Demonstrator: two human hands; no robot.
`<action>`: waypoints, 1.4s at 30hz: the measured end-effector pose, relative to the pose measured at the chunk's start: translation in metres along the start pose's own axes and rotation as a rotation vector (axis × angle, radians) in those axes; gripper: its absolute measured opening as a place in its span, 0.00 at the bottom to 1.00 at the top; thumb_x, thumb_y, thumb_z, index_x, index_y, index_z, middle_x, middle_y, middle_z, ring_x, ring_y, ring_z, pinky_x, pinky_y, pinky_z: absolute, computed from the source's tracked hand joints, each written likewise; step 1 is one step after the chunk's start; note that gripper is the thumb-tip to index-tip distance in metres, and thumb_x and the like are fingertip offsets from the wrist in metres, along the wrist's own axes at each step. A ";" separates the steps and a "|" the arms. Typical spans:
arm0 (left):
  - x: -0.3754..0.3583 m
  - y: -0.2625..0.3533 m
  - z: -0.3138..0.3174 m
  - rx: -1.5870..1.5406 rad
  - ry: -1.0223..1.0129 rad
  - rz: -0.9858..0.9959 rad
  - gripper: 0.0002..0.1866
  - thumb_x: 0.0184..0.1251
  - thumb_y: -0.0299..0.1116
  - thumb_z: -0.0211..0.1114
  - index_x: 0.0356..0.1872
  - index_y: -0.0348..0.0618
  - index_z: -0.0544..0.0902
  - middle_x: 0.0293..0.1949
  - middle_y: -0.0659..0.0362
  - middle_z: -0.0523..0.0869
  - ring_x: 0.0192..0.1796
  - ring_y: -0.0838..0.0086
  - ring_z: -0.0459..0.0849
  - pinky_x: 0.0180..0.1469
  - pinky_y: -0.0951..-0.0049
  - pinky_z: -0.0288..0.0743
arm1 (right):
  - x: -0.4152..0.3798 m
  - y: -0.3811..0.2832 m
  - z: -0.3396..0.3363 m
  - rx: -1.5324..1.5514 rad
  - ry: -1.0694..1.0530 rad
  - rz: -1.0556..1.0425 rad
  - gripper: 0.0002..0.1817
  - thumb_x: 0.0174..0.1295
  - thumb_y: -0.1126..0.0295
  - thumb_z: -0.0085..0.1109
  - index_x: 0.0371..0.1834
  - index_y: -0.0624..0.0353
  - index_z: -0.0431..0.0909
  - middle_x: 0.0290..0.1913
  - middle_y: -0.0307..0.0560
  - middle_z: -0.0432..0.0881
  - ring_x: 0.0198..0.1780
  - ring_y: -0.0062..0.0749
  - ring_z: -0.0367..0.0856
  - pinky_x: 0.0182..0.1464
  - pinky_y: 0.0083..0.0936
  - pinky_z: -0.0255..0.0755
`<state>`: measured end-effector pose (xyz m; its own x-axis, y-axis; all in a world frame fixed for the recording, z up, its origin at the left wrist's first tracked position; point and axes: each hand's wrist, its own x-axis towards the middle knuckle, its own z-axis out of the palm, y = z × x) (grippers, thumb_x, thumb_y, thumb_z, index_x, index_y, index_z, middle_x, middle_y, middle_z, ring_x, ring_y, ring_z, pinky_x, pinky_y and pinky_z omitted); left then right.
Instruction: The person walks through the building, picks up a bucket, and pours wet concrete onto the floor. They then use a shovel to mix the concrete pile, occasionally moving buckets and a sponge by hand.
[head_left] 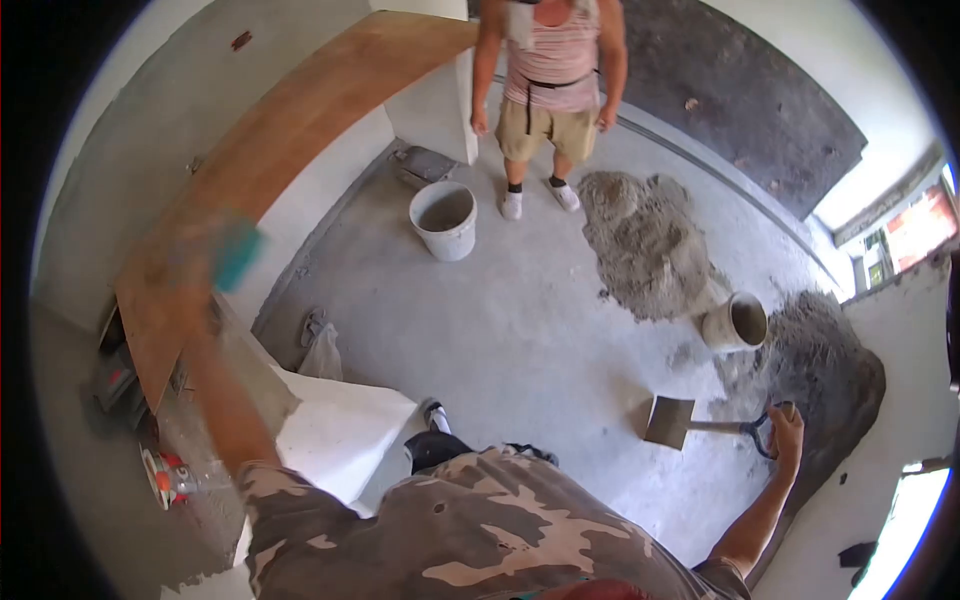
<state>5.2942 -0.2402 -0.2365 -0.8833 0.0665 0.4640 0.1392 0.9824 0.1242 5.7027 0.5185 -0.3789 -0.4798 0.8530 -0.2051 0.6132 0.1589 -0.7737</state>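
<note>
My right hand (pixel 788 432) is closed round the dark D-shaped handle of a shovel (pixel 670 422), whose square blade is low over the grey floor, left of the dark heap. Out to the left, my left hand (pixel 190 275) is smeared by motion in front of the brown board (pixel 310 110). A blurred teal object (pixel 238 256) shows at that hand; whether the fingers hold it cannot be made out.
A person (pixel 550 90) stands at the back, beside a white bucket (pixel 443 222). Sand (pixel 645 245) lies heaped to the right, near a tipped bucket (pixel 735 323) and a darker pile (pixel 825 365). A white slanted block (pixel 335 425) is near my left side.
</note>
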 end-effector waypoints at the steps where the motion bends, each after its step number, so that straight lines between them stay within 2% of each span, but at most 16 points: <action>1: 0.003 -0.019 0.077 -0.517 -0.108 -0.235 0.15 0.69 0.44 0.62 0.43 0.43 0.81 0.36 0.63 0.79 0.38 0.77 0.76 0.47 0.72 0.72 | -0.004 0.009 -0.015 -0.009 0.021 0.002 0.09 0.58 0.66 0.62 0.27 0.55 0.72 0.15 0.33 0.67 0.11 0.19 0.64 0.13 0.22 0.58; 2: -0.017 0.013 0.155 -0.771 -0.295 -0.304 0.15 0.67 0.46 0.63 0.39 0.44 0.81 0.36 0.63 0.79 0.38 0.75 0.76 0.44 0.73 0.71 | -0.010 0.026 -0.026 0.000 0.025 0.028 0.09 0.58 0.66 0.62 0.27 0.55 0.72 0.15 0.33 0.67 0.11 0.19 0.64 0.13 0.22 0.58; 3: -0.052 0.092 0.169 -0.897 -0.485 -0.429 0.22 0.59 0.51 0.70 0.41 0.42 0.79 0.36 0.60 0.79 0.39 0.73 0.77 0.45 0.71 0.73 | -0.012 0.040 -0.037 0.011 0.049 0.037 0.09 0.60 0.66 0.62 0.28 0.55 0.72 0.15 0.33 0.67 0.11 0.19 0.64 0.12 0.22 0.58; 4: -0.077 0.138 0.214 -0.773 -0.468 -0.211 0.25 0.54 0.52 0.73 0.40 0.42 0.78 0.35 0.59 0.79 0.39 0.73 0.78 0.43 0.72 0.73 | -0.013 0.051 -0.054 0.018 0.080 0.047 0.09 0.61 0.65 0.61 0.28 0.54 0.72 0.16 0.33 0.67 0.10 0.19 0.63 0.12 0.23 0.58; 7: -0.162 0.269 0.307 -0.958 -0.856 -0.516 0.25 0.53 0.50 0.76 0.44 0.45 0.77 0.40 0.59 0.81 0.39 0.71 0.79 0.41 0.71 0.75 | -0.033 0.094 -0.083 0.042 0.158 0.028 0.09 0.62 0.64 0.63 0.31 0.53 0.74 0.17 0.30 0.67 0.14 0.15 0.64 0.15 0.19 0.58; 9: -0.196 0.340 0.364 -1.105 -0.967 -0.711 0.27 0.53 0.48 0.77 0.46 0.43 0.77 0.44 0.57 0.82 0.44 0.69 0.81 0.46 0.66 0.77 | -0.037 0.087 -0.093 0.103 0.213 0.127 0.11 0.61 0.62 0.64 0.31 0.55 0.73 0.17 0.32 0.68 0.13 0.17 0.65 0.14 0.20 0.59; 12: -0.238 0.410 0.446 -1.114 -1.137 -0.793 0.28 0.54 0.47 0.77 0.48 0.40 0.77 0.47 0.54 0.82 0.48 0.67 0.82 0.49 0.65 0.78 | -0.032 0.127 -0.100 0.213 0.354 0.212 0.14 0.59 0.61 0.66 0.28 0.54 0.71 0.18 0.34 0.69 0.13 0.18 0.66 0.14 0.20 0.60; 14: -0.262 0.446 0.517 -1.087 -1.206 -0.705 0.28 0.55 0.47 0.77 0.49 0.38 0.77 0.47 0.54 0.82 0.48 0.67 0.82 0.49 0.65 0.78 | -0.026 0.176 -0.111 0.303 0.491 0.313 0.14 0.59 0.60 0.67 0.29 0.53 0.71 0.19 0.34 0.70 0.14 0.18 0.66 0.14 0.20 0.61; 19: -0.244 0.549 0.688 -1.140 -1.474 -0.577 0.31 0.55 0.47 0.77 0.53 0.36 0.77 0.49 0.52 0.83 0.47 0.66 0.83 0.47 0.66 0.79 | -0.015 0.160 -0.090 0.417 0.790 0.424 0.15 0.59 0.58 0.68 0.32 0.53 0.73 0.21 0.35 0.71 0.15 0.17 0.68 0.14 0.18 0.63; 22: -0.249 0.647 0.717 -1.055 -1.616 -0.484 0.31 0.55 0.45 0.76 0.53 0.34 0.77 0.49 0.51 0.83 0.47 0.65 0.83 0.48 0.64 0.79 | -0.027 0.141 -0.070 0.372 0.937 0.462 0.13 0.61 0.59 0.66 0.31 0.54 0.73 0.22 0.34 0.71 0.15 0.15 0.67 0.15 0.15 0.62; 28: -0.361 0.831 0.708 -0.779 -1.758 0.353 0.28 0.55 0.47 0.75 0.53 0.43 0.78 0.49 0.50 0.82 0.50 0.65 0.81 0.50 0.65 0.76 | -0.056 0.164 -0.038 0.372 1.177 0.409 0.15 0.62 0.58 0.66 0.32 0.54 0.72 0.21 0.35 0.70 0.14 0.16 0.67 0.15 0.15 0.60; 32: -0.468 0.954 0.625 -0.810 -1.821 0.767 0.29 0.55 0.47 0.74 0.53 0.40 0.77 0.48 0.50 0.82 0.48 0.67 0.81 0.49 0.66 0.77 | -0.032 0.147 -0.065 0.341 1.303 0.415 0.13 0.61 0.62 0.67 0.37 0.56 0.74 0.21 0.34 0.70 0.17 0.15 0.68 0.18 0.14 0.62; 34: -0.517 0.979 0.581 -0.819 -1.955 0.869 0.29 0.55 0.47 0.74 0.52 0.39 0.77 0.47 0.49 0.82 0.47 0.68 0.81 0.49 0.67 0.77 | -0.032 0.151 -0.066 0.351 1.347 0.445 0.14 0.60 0.63 0.67 0.39 0.57 0.73 0.22 0.34 0.71 0.17 0.15 0.68 0.19 0.14 0.62; 36: -0.585 0.987 0.592 -0.850 -2.040 0.934 0.30 0.55 0.47 0.74 0.52 0.36 0.77 0.46 0.49 0.82 0.47 0.68 0.81 0.48 0.67 0.77 | -0.037 0.162 -0.060 0.285 1.377 0.398 0.15 0.60 0.63 0.68 0.41 0.59 0.73 0.23 0.36 0.72 0.17 0.16 0.68 0.20 0.13 0.62; 39: -0.610 0.987 0.553 -0.767 -2.100 0.937 0.26 0.54 0.45 0.75 0.47 0.38 0.78 0.43 0.50 0.84 0.45 0.66 0.82 0.49 0.66 0.77 | -0.041 0.181 -0.044 0.307 1.468 0.399 0.15 0.61 0.65 0.66 0.42 0.60 0.73 0.23 0.38 0.73 0.17 0.17 0.68 0.20 0.13 0.61; 42: -0.656 0.982 0.598 -0.705 -1.993 1.053 0.32 0.55 0.51 0.72 0.54 0.38 0.76 0.51 0.47 0.82 0.54 0.61 0.81 0.56 0.66 0.74 | -0.026 0.205 -0.037 0.359 1.504 0.332 0.13 0.61 0.68 0.64 0.42 0.60 0.73 0.23 0.38 0.73 0.17 0.17 0.68 0.20 0.14 0.60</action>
<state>5.7427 0.7849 -0.9438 0.4335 0.7580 -0.4873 0.3488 0.3574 0.8664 5.8641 0.5470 -0.5099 0.8091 0.5521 0.2014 0.2808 -0.0621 -0.9577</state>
